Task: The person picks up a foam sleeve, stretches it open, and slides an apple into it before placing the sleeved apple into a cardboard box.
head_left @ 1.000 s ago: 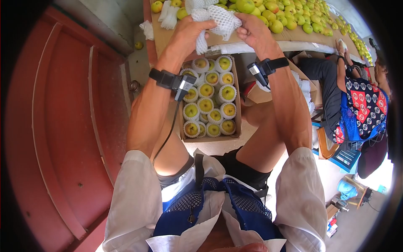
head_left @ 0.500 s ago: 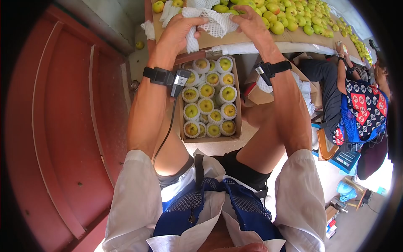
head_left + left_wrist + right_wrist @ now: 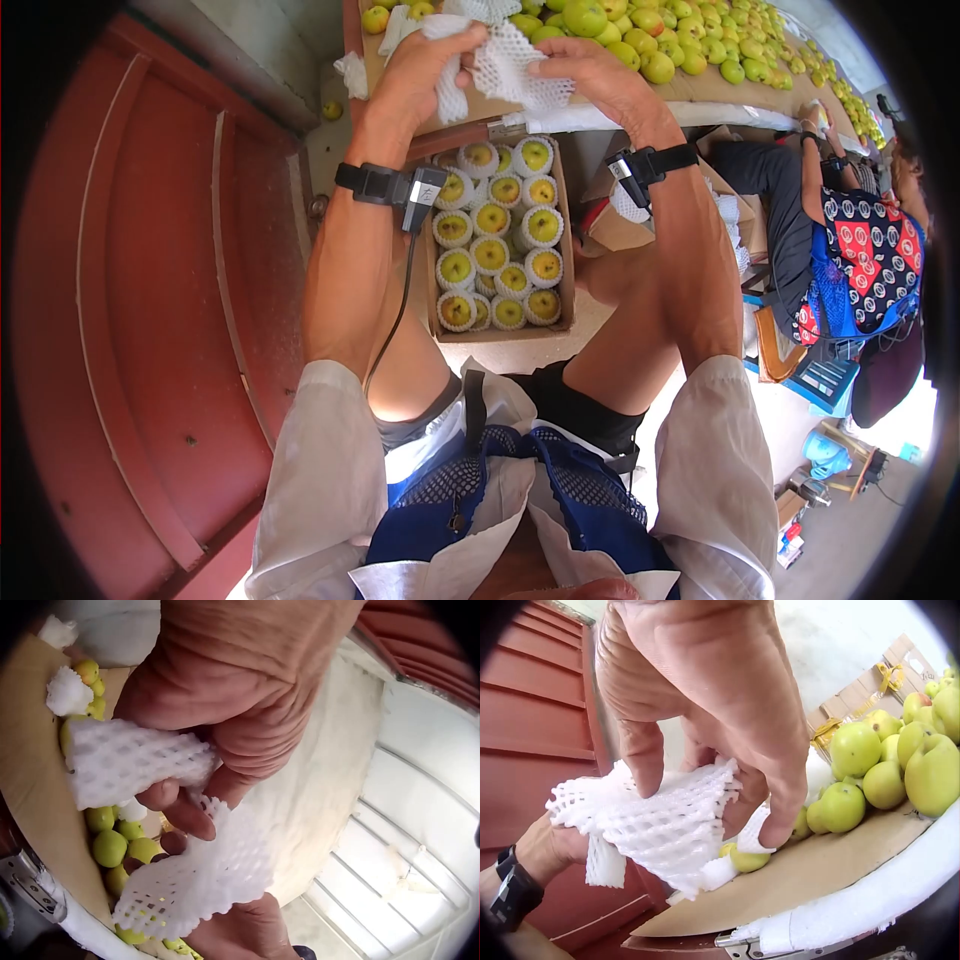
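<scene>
My left hand [image 3: 415, 78] grips a white foam fruit net [image 3: 135, 761] between thumb and fingers, its tube hanging from the hand. A second foam net [image 3: 520, 70] spreads between the two hands above the cardboard-covered table. My right hand [image 3: 605, 85] pinches this second net, with the thumb pressed on its mesh and the other fingers partly hidden behind it. In the left wrist view, left fingertips [image 3: 196, 823] lie right at that net's edge. No apple shows inside it. Loose green-yellow apples [image 3: 855, 750] lie just beyond the hands.
Below the table edge, a cardboard box [image 3: 570, 240] holds several apples in foam nets between my knees. More nets [image 3: 480, 10] lie at the table's back left. A red door [image 3: 150, 300] stands on the left. Another person [image 3: 860, 250] sits at the right beside an open carton [image 3: 620, 225].
Both hands have stayed over the table, the left shifting slightly left. The second net has gone from bunched between the hands to spread out and lower, with the right hand's fingers moved onto it.
</scene>
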Demonstrator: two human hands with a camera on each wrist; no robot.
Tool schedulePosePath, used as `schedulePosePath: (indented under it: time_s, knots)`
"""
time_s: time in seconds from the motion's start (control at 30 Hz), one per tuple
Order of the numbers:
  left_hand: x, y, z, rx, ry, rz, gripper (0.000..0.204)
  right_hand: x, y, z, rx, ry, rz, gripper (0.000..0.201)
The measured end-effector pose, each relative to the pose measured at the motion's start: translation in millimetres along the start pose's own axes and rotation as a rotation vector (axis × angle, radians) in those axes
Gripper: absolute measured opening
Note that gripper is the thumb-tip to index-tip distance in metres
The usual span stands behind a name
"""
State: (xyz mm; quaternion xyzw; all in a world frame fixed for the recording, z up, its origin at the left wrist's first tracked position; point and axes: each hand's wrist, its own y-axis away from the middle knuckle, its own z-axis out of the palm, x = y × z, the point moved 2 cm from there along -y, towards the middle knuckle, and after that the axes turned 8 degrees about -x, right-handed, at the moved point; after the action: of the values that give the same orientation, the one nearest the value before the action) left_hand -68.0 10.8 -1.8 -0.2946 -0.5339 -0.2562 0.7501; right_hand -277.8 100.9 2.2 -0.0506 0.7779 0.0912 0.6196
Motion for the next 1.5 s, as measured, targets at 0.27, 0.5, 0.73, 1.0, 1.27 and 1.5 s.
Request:
schedulePosePath:
  time_s: [0.27,0.5,0.73,1.0,1.27,1.5]
  knots:
    - [-5,2,6,0.017,0.129,-0.051,0.034,18,-9,-14,0.138,-0.486,-0.117,0.038]
    - [-3,8,33,0.034,-0.123,0.070,0.035,8,-9,-2,0.157,-0.304,-0.119,0.034]
    - [-14,5,27,0.082,-0.088,0.032,0.029,11,-14,8,0.254,-0.283,-0.119,0.026]
    - [-20,7,46,0.116,-0.063,0.048,0.028,14,-23,18,0.706,0.389,-0.235,0.037]
    - [-22,-6,29,0.179,-0.020,-0.034,0.030,0,-16,34,0.663,0.655,-0.281,0.047]
    - [-25,-14,26,0.126,0.144,-0.078,0.029,-3,-17,38,0.640,0.778,-0.242,0.048]
